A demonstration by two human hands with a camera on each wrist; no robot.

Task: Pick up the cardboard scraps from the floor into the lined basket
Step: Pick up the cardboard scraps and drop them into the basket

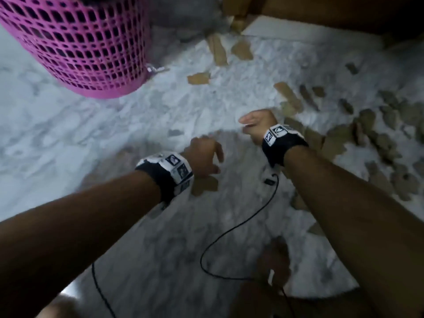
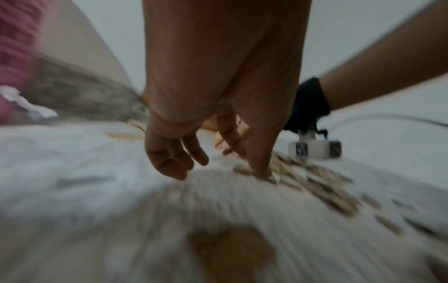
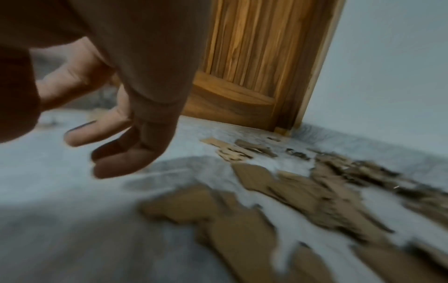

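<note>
Torn brown cardboard scraps (image 1: 339,138) strewn over white marbled floor (image 1: 68,138) in the head view, thickest at right; pink plastic lattice basket (image 1: 80,47) upright at upper left, well apart from them. Left hand (image 1: 204,157) and right hand (image 1: 258,123) low over floor, both empty, fingers loosely curled; one scrap just under the left.

Left wrist view: left hand (image 2: 211,107) slack, fingertips (image 2: 260,170) pointing down at blurred scraps (image 2: 315,183); contact unclear.

Right wrist view: right hand (image 3: 126,118) relaxed, holding nothing, scraps (image 3: 278,191) beside it before a wooden door (image 3: 261,63).
</note>
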